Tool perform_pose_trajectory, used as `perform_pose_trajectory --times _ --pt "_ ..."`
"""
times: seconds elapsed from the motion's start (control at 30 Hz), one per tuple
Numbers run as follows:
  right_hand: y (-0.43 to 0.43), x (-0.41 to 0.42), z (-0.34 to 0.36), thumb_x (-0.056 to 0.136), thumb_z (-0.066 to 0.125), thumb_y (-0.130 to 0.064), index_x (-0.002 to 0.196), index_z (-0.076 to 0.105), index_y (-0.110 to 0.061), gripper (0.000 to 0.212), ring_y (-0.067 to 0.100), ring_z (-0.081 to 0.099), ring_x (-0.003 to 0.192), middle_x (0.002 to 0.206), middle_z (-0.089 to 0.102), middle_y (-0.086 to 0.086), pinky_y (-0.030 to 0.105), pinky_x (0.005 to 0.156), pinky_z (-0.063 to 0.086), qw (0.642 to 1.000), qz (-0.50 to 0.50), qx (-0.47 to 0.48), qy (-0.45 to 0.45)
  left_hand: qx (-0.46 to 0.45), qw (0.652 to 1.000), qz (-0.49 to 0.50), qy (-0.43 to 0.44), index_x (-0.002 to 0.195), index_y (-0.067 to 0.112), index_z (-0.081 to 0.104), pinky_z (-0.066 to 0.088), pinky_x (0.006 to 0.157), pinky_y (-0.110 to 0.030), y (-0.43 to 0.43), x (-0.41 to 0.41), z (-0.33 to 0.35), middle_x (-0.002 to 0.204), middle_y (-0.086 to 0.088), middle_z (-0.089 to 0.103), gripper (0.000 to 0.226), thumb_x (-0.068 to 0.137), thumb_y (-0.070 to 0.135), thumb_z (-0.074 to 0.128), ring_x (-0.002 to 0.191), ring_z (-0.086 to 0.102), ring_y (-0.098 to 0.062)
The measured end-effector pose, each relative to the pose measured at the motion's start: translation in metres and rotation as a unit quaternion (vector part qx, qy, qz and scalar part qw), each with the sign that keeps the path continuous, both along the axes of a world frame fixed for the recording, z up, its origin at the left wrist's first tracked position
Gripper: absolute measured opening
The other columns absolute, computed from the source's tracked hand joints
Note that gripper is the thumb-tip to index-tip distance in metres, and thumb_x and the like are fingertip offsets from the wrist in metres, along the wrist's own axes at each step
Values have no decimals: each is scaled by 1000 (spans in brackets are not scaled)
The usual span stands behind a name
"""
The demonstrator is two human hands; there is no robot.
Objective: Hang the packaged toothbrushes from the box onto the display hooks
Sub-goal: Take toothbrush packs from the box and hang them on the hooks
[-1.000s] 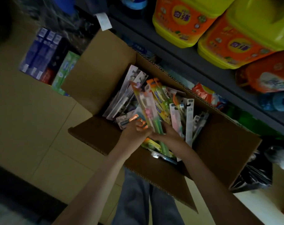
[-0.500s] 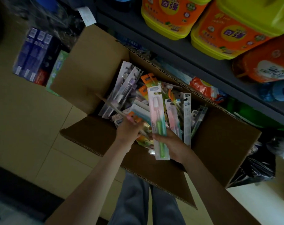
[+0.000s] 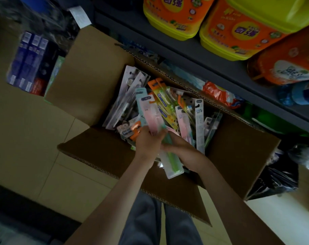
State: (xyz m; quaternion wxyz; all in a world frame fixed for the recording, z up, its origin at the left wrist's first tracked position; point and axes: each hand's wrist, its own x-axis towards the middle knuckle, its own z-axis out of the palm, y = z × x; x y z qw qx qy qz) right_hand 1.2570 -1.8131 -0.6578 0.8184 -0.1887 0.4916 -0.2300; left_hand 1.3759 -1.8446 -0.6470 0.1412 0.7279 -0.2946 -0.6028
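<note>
An open cardboard box (image 3: pixel 90 82) on the floor holds several packaged toothbrushes (image 3: pixel 167 103) lying loose in a heap. Both my hands are over the box's near side. My right hand (image 3: pixel 182 147) grips a long pack with a pink and green toothbrush (image 3: pixel 173 163), whose lower end sticks out toward me. My left hand (image 3: pixel 148 142) holds the same bundle of packs (image 3: pixel 152 114) from the left, fingers curled round it. No display hooks are in view.
A dark shelf (image 3: pixel 220 68) above the box carries yellow and orange detergent jugs (image 3: pixel 238 32). Boxed toothpaste (image 3: pixel 28 62) lies on the tiled floor to the left. A black plastic bag (image 3: pixel 277 179) sits at the right. My legs stand below the near flap.
My left hand has come right and joined the right hand on the pink and green pack. The pack has tilted and sits lower in the right hand.
</note>
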Motion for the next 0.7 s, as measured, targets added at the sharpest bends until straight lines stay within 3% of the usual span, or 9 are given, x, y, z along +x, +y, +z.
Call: perform_pose_trajectory --times 0.07,0.1,0.17,0.23,0.3,0.43,0.6,0.7 --pt "-2 -5 -9 93 58 -27 105 64 -21 15 10 64 100 101 66 -4 25 84 48 992 -33 -8 119 13 999 25 21 98 15 62 54 70 -28 -1 1 -4 88 -1 67 10 88 14 66 84 66 -17" --pt "0 -9 -22 92 58 -31 101 64 -16 19 15 62 100 100 64 -1 25 80 45 973 -50 -17 226 15 999 35 24 98 16 61 53 71 -29 -2 3 -7 89 -1 66 11 89 14 66 85 65 -17" --pt "6 -17 -48 93 58 -33 116 55 -8 33 26 52 113 115 55 7 28 86 41 873 34 -53 483 20 999 43 12 107 14 58 54 77 -32 -1 7 -12 96 -3 65 20 89 15 66 90 64 -18" --pt "14 -16 -69 93 57 -36 135 36 -4 57 32 41 122 131 42 15 39 97 37 774 179 -60 605 34 998 51 10 113 14 56 53 76 -31 0 13 -16 101 -4 64 25 90 16 65 92 64 -17" --pt "14 -6 -79 94 55 -36 142 24 -5 66 32 37 124 138 33 17 41 101 36 748 231 -43 620 48 997 64 14 115 14 56 54 76 -30 0 19 -19 103 -5 64 27 90 16 66 91 64 -17" --pt "9 12 -80 92 59 -27 141 25 0 66 33 34 128 141 34 19 40 105 30 741 203 -23 639 57 996 74 12 120 10 56 55 84 -38 5 30 -15 106 -9 65 34 88 16 67 97 64 -22" --pt "19 19 -33 80 66 -16 124 49 1 50 38 48 112 121 55 20 46 89 36 691 206 -132 680 48 995 75 37 117 14 58 53 82 -35 9 41 19 104 -6 65 30 88 13 66 96 63 -19" --pt "19 14 24 83 66 -17 125 48 -2 48 37 50 112 119 53 19 51 89 43 715 157 -191 654 24 997 62 44 117 13 57 53 80 -35 7 46 60 104 -6 65 29 89 14 65 95 63 -19"
